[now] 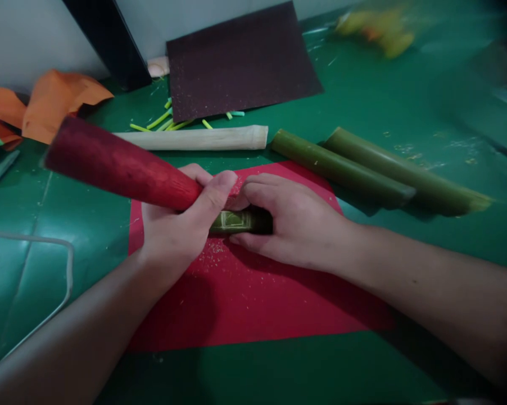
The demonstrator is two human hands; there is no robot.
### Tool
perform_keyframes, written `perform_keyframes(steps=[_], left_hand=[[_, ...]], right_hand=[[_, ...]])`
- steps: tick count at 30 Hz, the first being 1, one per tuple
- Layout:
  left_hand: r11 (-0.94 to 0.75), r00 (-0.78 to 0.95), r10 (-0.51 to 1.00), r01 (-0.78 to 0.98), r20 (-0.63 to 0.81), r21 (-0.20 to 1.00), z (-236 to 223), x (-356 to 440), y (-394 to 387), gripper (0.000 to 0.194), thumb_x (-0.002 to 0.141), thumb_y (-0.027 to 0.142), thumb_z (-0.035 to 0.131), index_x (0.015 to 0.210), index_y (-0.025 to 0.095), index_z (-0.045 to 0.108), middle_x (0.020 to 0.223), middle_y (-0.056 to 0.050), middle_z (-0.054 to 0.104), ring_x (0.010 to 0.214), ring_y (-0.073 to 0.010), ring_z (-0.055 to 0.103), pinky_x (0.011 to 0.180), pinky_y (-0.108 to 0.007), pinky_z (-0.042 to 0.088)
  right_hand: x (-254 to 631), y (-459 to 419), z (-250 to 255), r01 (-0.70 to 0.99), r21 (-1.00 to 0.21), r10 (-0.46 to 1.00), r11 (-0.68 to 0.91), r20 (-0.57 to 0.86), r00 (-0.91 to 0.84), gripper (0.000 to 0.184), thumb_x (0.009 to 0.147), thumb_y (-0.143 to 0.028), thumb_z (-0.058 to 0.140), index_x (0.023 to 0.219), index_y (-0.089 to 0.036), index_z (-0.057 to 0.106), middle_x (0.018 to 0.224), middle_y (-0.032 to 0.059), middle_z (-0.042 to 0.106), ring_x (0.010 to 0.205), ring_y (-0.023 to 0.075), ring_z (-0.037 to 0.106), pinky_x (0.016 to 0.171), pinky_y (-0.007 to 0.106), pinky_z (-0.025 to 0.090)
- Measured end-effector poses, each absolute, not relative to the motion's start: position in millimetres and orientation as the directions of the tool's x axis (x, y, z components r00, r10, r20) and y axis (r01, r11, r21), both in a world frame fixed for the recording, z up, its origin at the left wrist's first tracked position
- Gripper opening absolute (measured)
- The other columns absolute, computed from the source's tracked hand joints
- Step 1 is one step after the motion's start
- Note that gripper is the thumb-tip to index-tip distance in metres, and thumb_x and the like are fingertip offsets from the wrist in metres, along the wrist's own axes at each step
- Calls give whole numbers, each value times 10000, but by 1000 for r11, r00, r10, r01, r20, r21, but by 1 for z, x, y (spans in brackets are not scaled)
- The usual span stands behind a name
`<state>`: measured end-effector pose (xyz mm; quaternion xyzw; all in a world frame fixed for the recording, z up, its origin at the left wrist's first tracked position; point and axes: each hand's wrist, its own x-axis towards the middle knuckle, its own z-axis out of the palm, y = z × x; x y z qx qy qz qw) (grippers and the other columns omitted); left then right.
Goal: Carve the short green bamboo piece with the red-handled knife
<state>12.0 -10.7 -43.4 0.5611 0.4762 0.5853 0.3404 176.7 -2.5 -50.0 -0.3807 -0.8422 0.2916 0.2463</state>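
Note:
My left hand is wrapped round a thick red handle that slants up to the left. The tool's working end is hidden behind my fingers, so I cannot tell its kind. My right hand grips the right end of a short green bamboo piece, thumb below and fingers above. Pale square lines are cut into the bamboo's skin. The bamboo lies on a red sheet strewn with fine shavings, and my left hand is against its left end.
Two green bamboo tubes lie at the right, and a pale peeled stick lies behind my hands. Farther back are a dark sheet, yellow-green strips and a black post. Orange paper and a white cable are left.

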Motion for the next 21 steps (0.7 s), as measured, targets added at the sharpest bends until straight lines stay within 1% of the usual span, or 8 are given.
perform_keyframes(steps=[3, 6, 9, 12, 15, 18, 21], left_hand=[[-295, -86, 950, 71, 300, 953, -43, 11, -11, 464, 752, 496, 819, 510, 193, 565, 470, 37, 491, 377, -53, 362, 359, -222, 359], [-311, -22, 950, 67, 313, 948, -42, 9, -12, 478, 774, 481, 802, 496, 184, 551, 460, 34, 481, 372, -46, 356, 376, -212, 389], [-338, 14, 941, 99, 338, 936, -41, 8, -13, 497, 792, 476, 781, 479, 180, 533, 442, 36, 464, 375, -47, 363, 386, -203, 403], [-341, 49, 940, 175, 338, 924, -40, 8, -13, 493, 835, 471, 736, 486, 184, 538, 433, 34, 456, 386, -56, 377, 385, -205, 392], [-324, 56, 946, 215, 320, 921, -39, 7, -14, 494, 844, 469, 722, 487, 183, 534, 435, 38, 451, 386, -53, 377, 381, -209, 373], [-298, 40, 954, 225, 297, 928, -37, 8, -15, 474, 793, 462, 773, 487, 187, 539, 431, 48, 453, 376, -49, 371, 373, -220, 358], [-311, 6, 948, 250, 319, 917, -36, 9, -15, 427, 771, 434, 805, 514, 198, 559, 454, 50, 489, 384, -57, 386, 391, -231, 389]], right_hand=[[177, -3, -50, 509, -685, 794, 522, 173, -582, 201, 772, -247, 748, 920, -153, 651, 959, 68, 693, 914, 223, 628, 819, 349, 472], [177, -3, -50, 511, -685, 799, 520, 177, -575, 181, 767, -244, 753, 877, -171, 629, 922, 48, 679, 861, 204, 614, 770, 330, 453], [177, -2, -51, 505, -688, 794, 522, 175, -582, 174, 770, -242, 750, 877, -171, 633, 914, 46, 672, 858, 202, 607, 761, 330, 445], [177, -2, -50, 509, -687, 793, 518, 164, -586, 163, 785, -248, 739, 889, -168, 644, 916, 46, 673, 867, 205, 607, 770, 336, 449], [177, -2, -50, 516, -684, 795, 515, 156, -587, 182, 788, -248, 736, 930, -161, 663, 939, 52, 683, 900, 216, 616, 799, 349, 460], [177, -3, -50, 521, -681, 798, 515, 158, -582, 225, 786, -255, 740, 977, -155, 675, 968, 61, 694, 938, 229, 624, 829, 359, 469], [177, -3, -50, 511, -684, 793, 521, 165, -587, 223, 788, -253, 730, 980, -155, 673, 983, 71, 697, 946, 234, 627, 843, 366, 472]])
